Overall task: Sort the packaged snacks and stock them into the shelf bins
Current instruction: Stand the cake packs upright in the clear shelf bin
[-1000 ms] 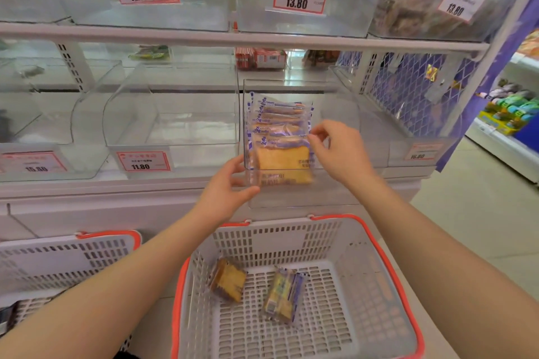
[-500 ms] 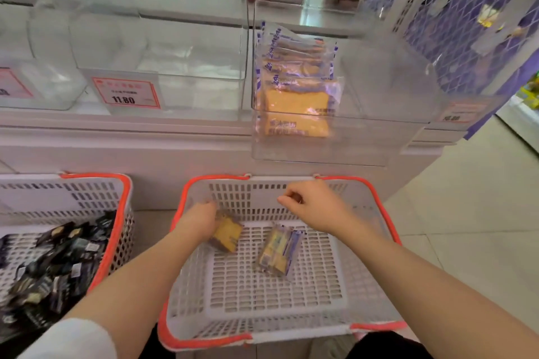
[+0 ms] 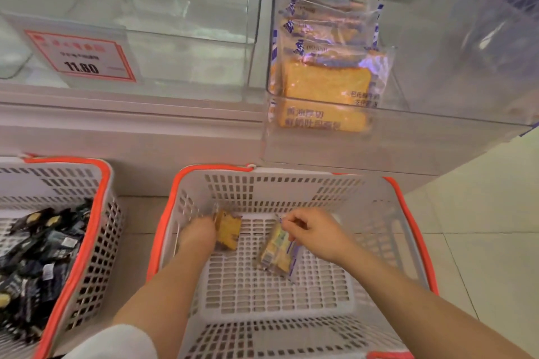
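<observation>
The top edge of a wrapped cake packet [image 3: 277, 252] is pinched between thumb and fingers of the right hand [image 3: 313, 234], the packet lying tilted on the basket floor. A 2nd cake packet [image 3: 227, 230], to its left, is touched by the left hand [image 3: 198, 234]; whether those fingers are closed on it cannot be told, since they are hidden beneath the hand. Both packets sit toward the far end of the white basket [image 3: 407, 207]. Above and beyond it, matching bread packets [image 3: 326, 79] stand stacked in the clear shelf bin [image 3: 437, 114]. A basket of dark packets [image 3: 38, 253] stands at the left. The pick-up step appears under way; next, these last 2 packets likely need lifting clear of the rim and standing against the stack.
</observation>
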The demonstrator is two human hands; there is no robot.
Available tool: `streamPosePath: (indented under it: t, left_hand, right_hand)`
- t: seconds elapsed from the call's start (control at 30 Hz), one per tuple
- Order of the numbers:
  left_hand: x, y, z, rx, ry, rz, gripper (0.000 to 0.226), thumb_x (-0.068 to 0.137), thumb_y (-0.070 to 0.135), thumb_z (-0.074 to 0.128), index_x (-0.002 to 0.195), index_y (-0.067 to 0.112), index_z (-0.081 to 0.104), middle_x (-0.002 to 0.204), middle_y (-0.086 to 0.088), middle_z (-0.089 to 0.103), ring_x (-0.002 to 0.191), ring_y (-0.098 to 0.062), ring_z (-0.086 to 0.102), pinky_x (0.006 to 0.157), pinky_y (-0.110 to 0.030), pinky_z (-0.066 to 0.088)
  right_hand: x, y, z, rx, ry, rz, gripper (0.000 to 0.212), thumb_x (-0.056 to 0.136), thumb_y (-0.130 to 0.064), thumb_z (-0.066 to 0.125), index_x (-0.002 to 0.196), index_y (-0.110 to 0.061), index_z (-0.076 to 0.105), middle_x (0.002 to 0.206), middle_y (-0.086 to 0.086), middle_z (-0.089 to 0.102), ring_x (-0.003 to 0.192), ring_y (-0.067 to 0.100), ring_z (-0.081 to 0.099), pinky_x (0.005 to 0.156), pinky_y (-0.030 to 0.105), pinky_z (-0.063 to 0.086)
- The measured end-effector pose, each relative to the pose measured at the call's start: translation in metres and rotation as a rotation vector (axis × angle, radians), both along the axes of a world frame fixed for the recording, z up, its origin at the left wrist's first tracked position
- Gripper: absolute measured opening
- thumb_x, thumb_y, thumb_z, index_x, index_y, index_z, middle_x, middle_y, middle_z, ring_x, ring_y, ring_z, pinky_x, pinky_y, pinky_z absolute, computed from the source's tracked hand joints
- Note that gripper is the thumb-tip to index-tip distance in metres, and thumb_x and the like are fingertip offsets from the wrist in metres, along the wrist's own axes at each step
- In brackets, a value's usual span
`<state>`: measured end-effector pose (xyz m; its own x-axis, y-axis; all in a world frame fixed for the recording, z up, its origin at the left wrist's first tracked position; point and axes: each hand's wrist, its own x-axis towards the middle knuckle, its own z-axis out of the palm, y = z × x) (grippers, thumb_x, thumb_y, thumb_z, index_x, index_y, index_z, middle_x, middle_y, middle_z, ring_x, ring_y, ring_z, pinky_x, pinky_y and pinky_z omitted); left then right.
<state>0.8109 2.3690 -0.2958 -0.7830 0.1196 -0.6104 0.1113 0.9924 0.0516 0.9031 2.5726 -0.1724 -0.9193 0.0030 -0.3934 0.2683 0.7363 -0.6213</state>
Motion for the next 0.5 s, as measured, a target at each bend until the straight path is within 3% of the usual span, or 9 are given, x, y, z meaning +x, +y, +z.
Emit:
streamPosePath:
  t: [0.1, 0.2, 0.3, 0.37, 0.43, 0.5]
  left_hand:
    - [0.001, 0.0, 0.001, 0.009, -0.031, -0.043, 0.033, 0.095, 0.011, 0.041, 0.127, 0.008, 0.051, 0.126, -0.014, 0.056, 0.115, -0.029, 0.055, 0.092, -0.036, 0.044]
    - [-0.004, 0.004, 0.019, 0.206, -0.048, -0.172, 0.037, 0.095, 0.024, 0.049, 0.131, 0.013, 0.046, 0.13, -0.012, 0.051, 0.116, -0.027, 0.051, 0.094, -0.031, 0.04]
    - [-0.009, 0.009, 0.064, 0.403, -0.183, -0.292, 0.019, 0.095, 0.021, 0.045, 0.104, 0.01, 0.058, 0.113, -0.011, 0.062, 0.103, -0.024, 0.056, 0.088, -0.03, 0.042]
    - [-0.01, 0.008, 0.1, 0.482, -0.251, -0.342, 0.006, 0.09, 0.017, 0.051, 0.087, 0.013, 0.055, 0.091, -0.006, 0.062, 0.088, -0.021, 0.057, 0.08, -0.032, 0.044]
    - [-0.003, 0.003, 0.133, 0.624, -0.293, -0.328, 0.01, 0.088, 0.014, 0.054, 0.079, 0.012, 0.052, 0.074, 0.0, 0.056, 0.071, -0.013, 0.054, 0.069, -0.028, 0.044]
    - [0.01, -0.004, 0.159, 0.77, -0.269, -0.284, 0.012, 0.089, 0.011, 0.056, 0.077, 0.01, 0.053, 0.066, 0.007, 0.055, 0.06, 0.0, 0.052, 0.062, -0.018, 0.042]
  right_hand:
    - [0.005, -0.003, -0.006, 0.01, -0.026, 0.015, 0.021, 0.095, -0.023, 0.048, 0.076, -0.019, 0.058, 0.078, 0.008, 0.066, 0.073, 0.023, 0.062, 0.069, 0.034, 0.048]
    - [0.008, -0.003, -0.005, 0.032, -0.024, -0.01, 0.021, 0.095, -0.022, 0.048, 0.075, -0.022, 0.056, 0.075, 0.004, 0.064, 0.071, 0.021, 0.059, 0.066, 0.03, 0.045]
    - [0.017, -0.002, -0.006, 0.019, -0.039, -0.148, 0.018, 0.095, -0.023, 0.05, 0.078, -0.023, 0.055, 0.076, -0.005, 0.06, 0.073, 0.015, 0.056, 0.07, 0.029, 0.046]
    - [0.026, -0.005, -0.008, -0.058, -0.118, -0.289, 0.009, 0.093, -0.031, 0.052, 0.091, -0.022, 0.055, 0.092, 0.001, 0.062, 0.086, 0.019, 0.059, 0.079, 0.034, 0.048]
    - [0.035, -0.011, -0.007, -0.1, -0.231, -0.404, 0.038, 0.089, -0.043, 0.056, 0.114, -0.016, 0.048, 0.113, 0.008, 0.058, 0.103, 0.025, 0.058, 0.086, 0.039, 0.046]
    - [0.042, -0.021, -0.003, -0.164, -0.266, -0.528, 0.066, 0.083, -0.055, 0.058, 0.128, -0.011, 0.04, 0.125, 0.008, 0.052, 0.108, 0.025, 0.054, 0.086, 0.037, 0.045]
